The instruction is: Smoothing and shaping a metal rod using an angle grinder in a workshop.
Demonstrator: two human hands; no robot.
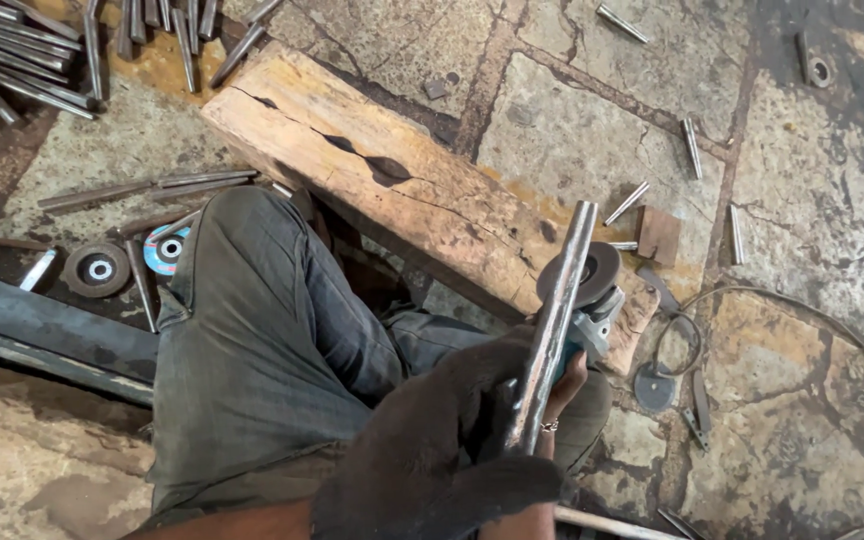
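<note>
Cracked stone-slab floor (572, 130), worn wooden beam (402, 190), scattered steel rods (22, 60).

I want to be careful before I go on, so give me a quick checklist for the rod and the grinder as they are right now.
1. Left hand gloved, gripping metal rod: ok.
2. Right hand on angle grinder: bare, not ok.
3. Rod tip clear of grinding disc: cannot tell, they overlap.
4. Disc spinning or stopped: cannot tell.
5. Wooden beam under the work: cracked, not ok.
6. Knee beside the beam: close, not ok.
</note>
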